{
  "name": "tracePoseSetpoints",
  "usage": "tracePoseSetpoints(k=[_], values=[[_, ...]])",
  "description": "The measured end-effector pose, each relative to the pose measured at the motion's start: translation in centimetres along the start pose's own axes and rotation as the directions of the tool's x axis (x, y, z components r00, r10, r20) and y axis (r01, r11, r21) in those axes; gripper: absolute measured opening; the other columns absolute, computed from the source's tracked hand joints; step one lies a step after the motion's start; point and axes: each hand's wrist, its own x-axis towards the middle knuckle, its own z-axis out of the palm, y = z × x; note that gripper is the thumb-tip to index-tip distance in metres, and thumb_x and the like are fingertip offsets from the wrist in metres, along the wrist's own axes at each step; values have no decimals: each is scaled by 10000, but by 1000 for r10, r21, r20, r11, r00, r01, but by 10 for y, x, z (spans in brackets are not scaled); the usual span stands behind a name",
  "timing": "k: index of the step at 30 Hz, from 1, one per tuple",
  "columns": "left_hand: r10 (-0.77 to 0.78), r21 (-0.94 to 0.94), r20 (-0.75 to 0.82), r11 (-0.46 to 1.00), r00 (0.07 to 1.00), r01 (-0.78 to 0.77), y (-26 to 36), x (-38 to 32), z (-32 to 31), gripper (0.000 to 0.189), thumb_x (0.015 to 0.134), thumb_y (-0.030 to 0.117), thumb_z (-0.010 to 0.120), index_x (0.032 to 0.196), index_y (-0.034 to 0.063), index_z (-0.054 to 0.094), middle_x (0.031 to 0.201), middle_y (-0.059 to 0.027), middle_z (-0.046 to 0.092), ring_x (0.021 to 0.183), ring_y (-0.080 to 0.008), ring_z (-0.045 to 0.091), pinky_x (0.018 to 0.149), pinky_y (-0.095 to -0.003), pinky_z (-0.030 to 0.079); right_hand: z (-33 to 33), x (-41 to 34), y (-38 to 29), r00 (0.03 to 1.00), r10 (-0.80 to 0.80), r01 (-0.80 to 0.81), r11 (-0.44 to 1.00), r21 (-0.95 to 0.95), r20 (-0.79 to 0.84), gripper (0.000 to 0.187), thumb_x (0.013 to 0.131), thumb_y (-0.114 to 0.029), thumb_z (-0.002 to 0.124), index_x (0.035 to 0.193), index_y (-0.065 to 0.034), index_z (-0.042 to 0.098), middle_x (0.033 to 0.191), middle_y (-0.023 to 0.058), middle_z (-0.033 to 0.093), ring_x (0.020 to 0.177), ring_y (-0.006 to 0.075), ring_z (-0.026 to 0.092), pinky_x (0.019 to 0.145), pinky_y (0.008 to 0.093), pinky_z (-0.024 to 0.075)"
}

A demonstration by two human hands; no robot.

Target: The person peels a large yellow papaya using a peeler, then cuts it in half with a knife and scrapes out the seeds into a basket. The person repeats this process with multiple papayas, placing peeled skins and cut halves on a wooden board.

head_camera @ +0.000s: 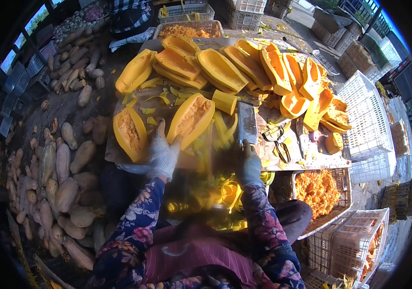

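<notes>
My right hand (248, 165), in a pale work glove, grips the handle of a cleaver (248, 123). Its broad blade lies over the board, pointing away from me. Also gloved, my left hand (163, 153) has its fingers spread between two halves of a split squash. One seedy squash half (130, 133) rests cut side up to its left. The other half (192, 119) lies to its right, close to the thumb; whether they touch is unclear. Yellow peel strips (224, 126) lie near the blade, and blurred peel hangs past the board's near edge.
Scooped squash halves (224, 70) are piled along the far side of the worktop (126, 104). A peeler (278, 142) and a knife (299, 139) lie at right. A crate of orange pulp (344, 202) stands below; white crates (366, 112) stack beside. Whole squashes (63, 195) heap at left.
</notes>
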Motion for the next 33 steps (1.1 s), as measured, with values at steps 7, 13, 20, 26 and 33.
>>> tracePoseSetpoints(k=[7,13,20,26,33], values=[[-343,-346,333,822,878,452,-34,43,23,357,915,210,708,1186,-19,664,994,-101,724,848,-202,667,782,-339,533,-43,-5,59,965,180,-151,976,157,-190,443,930,-259,671,1295,-11,627,1128,236,697,1009,414,680,890,456,550],[-256,-490,306,784,917,382,-38,35,22,301,962,164,673,1193,-29,670,973,-67,711,841,-136,637,757,-290,525,-101,61,141,876,365,-431,887,-169,-316,456,927,-274,639,1344,-94,601,1225,191,687,1107,423,639,975,493,503],[-361,-594,237,681,902,429,-36,-33,5,424,932,17,686,1343,-42,599,1158,-101,697,958,-164,658,855,-292,554,-92,113,194,918,360,-395,792,-466,-167,393,889,-311,686,1249,-153,682,1241,198,656,1140,412,630,968,479,518],[-547,-700,298,432,782,569,-28,-80,-6,478,933,81,715,1382,35,560,1193,-74,685,974,-171,692,772,-297,607,-92,109,216,939,265,-331,870,-367,-218,205,903,-210,647,1082,-138,717,1045,161,730,992,384,689,864,444,542],[-553,-832,397,119,733,541,-15,-104,12,412,948,147,719,1328,109,564,1197,-58,675,1006,-218,709,702,-368,641,-95,69,162,891,419,-250,775,580,-176,84,1004,-103,563,994,-101,647,800,-5,642,655,76,526,569,244,417]])
